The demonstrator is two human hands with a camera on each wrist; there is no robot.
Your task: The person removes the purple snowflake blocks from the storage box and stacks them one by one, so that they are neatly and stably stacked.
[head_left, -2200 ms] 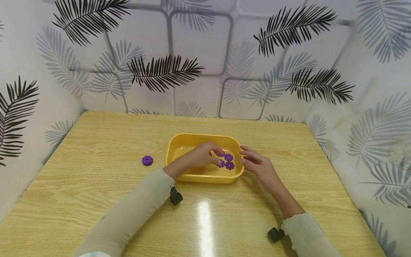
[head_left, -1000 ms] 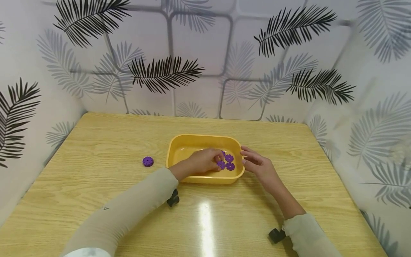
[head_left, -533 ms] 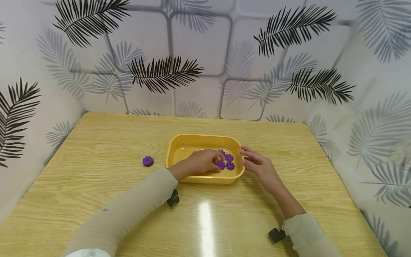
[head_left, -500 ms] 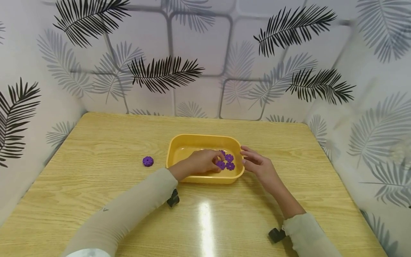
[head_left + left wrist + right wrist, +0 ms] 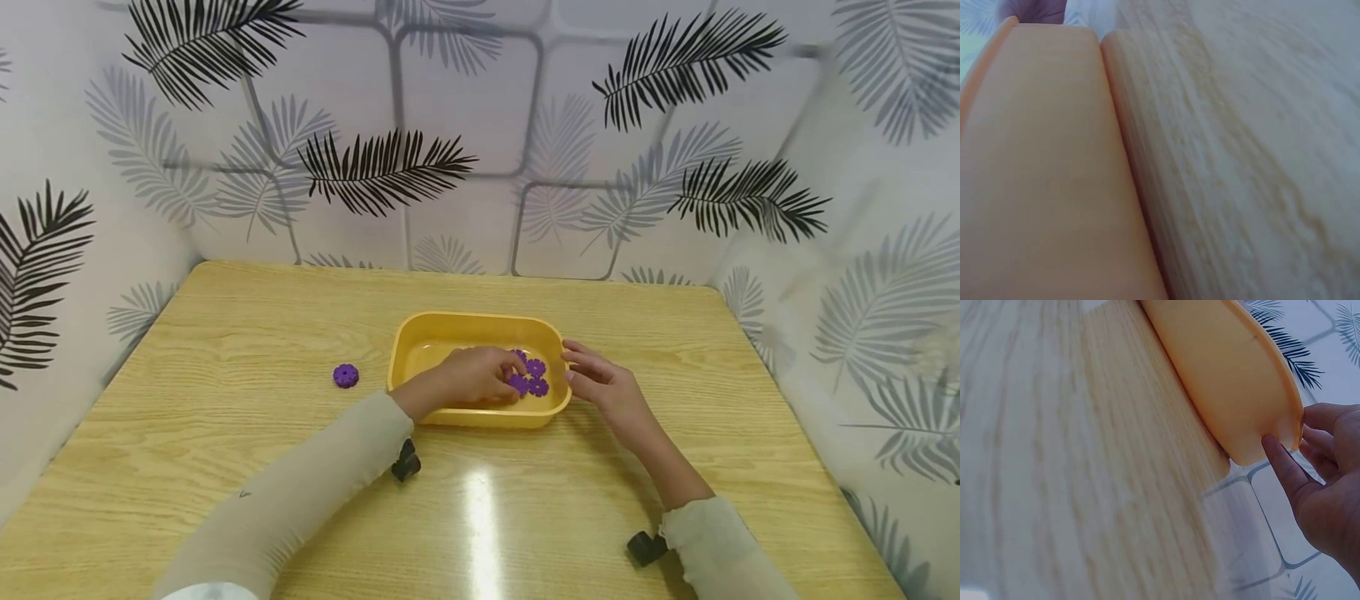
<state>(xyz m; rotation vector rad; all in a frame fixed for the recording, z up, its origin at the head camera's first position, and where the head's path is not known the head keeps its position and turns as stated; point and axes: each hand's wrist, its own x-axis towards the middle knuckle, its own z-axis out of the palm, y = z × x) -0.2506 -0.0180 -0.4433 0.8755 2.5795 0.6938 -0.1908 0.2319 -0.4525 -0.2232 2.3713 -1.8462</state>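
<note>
A yellow plastic bin (image 5: 465,419) stands mid-table in the head view. Several purple flower-shaped discs lie inside its right end, among them a front-right disc (image 5: 538,387) and a back-right disc (image 5: 536,367). My left hand (image 5: 480,373) reaches over the bin's front left, thumb and forefinger curled at the front-left disc (image 5: 518,384). Its other fingers are partly hidden. My right hand (image 5: 603,385) touches the bin's right end with nearly straight fingers; in the right wrist view the thumb (image 5: 1282,464) lies against the outer wall. The left wrist view shows the bin's outer side (image 5: 1047,156), not the fingers.
A small stack of purple discs (image 5: 346,376) sits on the wooden table (image 5: 247,350), left of the bin. Behind the table rises a wall (image 5: 465,225) with leaf patterns. Black wrist cameras hang below both sleeves.
Since the earliest frame my left hand has drawn its thumb and fingers closer together, around the front-left disc; over the last second it shifts only slightly. The right hand and the bin keep their places.
</note>
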